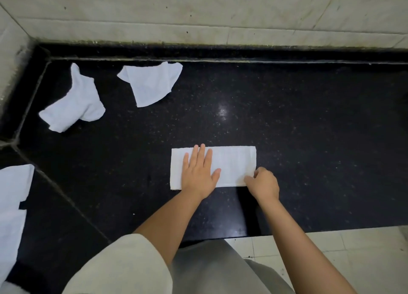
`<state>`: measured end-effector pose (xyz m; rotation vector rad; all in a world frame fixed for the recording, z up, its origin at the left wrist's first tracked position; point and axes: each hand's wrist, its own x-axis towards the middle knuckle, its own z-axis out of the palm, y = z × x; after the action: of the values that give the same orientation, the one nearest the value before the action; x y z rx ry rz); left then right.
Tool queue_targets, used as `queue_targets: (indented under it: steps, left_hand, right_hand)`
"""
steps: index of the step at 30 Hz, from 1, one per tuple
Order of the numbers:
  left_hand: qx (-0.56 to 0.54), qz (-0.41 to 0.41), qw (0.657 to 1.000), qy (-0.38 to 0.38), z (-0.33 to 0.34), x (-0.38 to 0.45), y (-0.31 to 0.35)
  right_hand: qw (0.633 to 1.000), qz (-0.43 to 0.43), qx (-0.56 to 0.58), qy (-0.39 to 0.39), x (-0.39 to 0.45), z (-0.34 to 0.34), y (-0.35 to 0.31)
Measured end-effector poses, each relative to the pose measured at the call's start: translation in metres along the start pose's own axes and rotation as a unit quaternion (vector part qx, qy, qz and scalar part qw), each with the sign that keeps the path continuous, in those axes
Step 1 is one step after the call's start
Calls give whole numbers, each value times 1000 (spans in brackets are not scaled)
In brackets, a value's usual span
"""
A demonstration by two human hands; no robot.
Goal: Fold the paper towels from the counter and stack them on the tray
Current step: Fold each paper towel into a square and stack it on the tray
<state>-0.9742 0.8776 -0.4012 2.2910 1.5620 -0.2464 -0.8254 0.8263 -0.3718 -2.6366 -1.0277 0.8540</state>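
A white paper towel (pixel 234 161), folded into a long strip, lies flat on the black counter (pixel 309 139) near its front edge. My left hand (pixel 198 174) presses flat on the strip's left half with straight fingers. My right hand (pixel 263 184) pinches the strip's near right corner with curled fingers. Two crumpled white towels lie farther back on the left: one (pixel 75 103) by the corner and one (pixel 152 84) to its right. No tray is in view.
More white towel sheets (pixel 13 196) lie at the far left edge on the side counter. A tiled wall (pixel 198 13) rises behind the counter. Pale floor tiles (pixel 331 249) show below the counter's front edge.
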Motion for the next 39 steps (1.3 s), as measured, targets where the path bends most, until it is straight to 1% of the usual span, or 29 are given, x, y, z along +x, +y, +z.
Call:
queue_targets:
  steps: [2, 5, 8, 10, 11, 12, 13, 14, 15, 16, 18, 20, 21, 22, 24, 26, 28, 29, 32, 35, 37, 39]
  left_hand:
    - [-16, 8, 1000, 9, -3, -1, -1]
    - [-51, 9, 996, 75, -14, -9, -14]
    - [-66, -23, 990, 123, -24, -22, -42]
    - [-67, -57, 984, 152, -27, -31, -63]
    - [-74, -73, 982, 156, -26, -36, -74]
    - [-78, -88, 979, 168, -23, -42, -87]
    - [-80, -101, 977, 170, -20, -48, -98]
    - [-84, -111, 974, 176, -17, -54, -106]
    - [-91, -120, 972, 182, -15, -61, -114]
    - [-99, -127, 969, 188, -11, -65, -120]
    - [-112, -135, 967, 184, -6, -72, -125]
    - [-120, -121, 968, 185, -1, -75, -123]
    - [-124, -105, 969, 184, 0, -76, -121]
    - [-125, -81, 971, 187, 1, -76, -119]
    - [-127, -22, 970, 208, 2, -74, -112]
    - [-135, 54, 960, 241, 4, -69, -102]
    - [-122, 129, 950, 256, 8, -63, -94]
    - [-100, 150, 952, 248, 10, -61, -90]
    - [-30, 162, 962, 216, 13, -50, -88]
    - [25, 158, 969, 189, 4, -43, -87]
    - [48, 153, 971, 178, -1, -38, -86]
    - [76, 146, 969, 186, -3, -35, -85]
  right_hand:
    - [995, -33, 91, 7, -3, -1, -3]
    - [978, -111, 177, 26, -16, -9, -22]
    - [954, -197, 225, 40, -33, -4, -55]
    - [940, -254, 223, 44, -44, 9, -76]
    - [938, -281, 201, 28, -48, 19, -85]
    - [939, -310, 151, 1, -51, 32, -91]
    - [937, -339, 78, -21, -55, 47, -94]
    - [929, -370, -4, -29, -57, 61, -95]
    - [912, -402, -77, -10, -58, 74, -93]
    - [903, -416, -106, 9, -59, 83, -90]
    - [891, -434, -130, 14, -60, 87, -84]
    - [882, -449, -140, -7, -60, 84, -77]
    - [877, -460, -139, -26, -61, 80, -76]
    - [871, -472, -134, -26, -60, 78, -72]
    - [864, -479, -153, -5, -55, 67, -63]
    - [861, -474, -185, 21, -49, 55, -52]
    - [851, -470, -233, 8, -46, 46, -43]
    - [846, -466, -260, -3, -46, 44, -41]
    - [841, -468, -272, -17, -39, 44, -41]
    - [826, -495, -268, -14, -25, 43, -50]
    - [831, -497, -250, -18, -19, 39, -58]
    - [842, -496, -211, -20, -18, 35, -64]
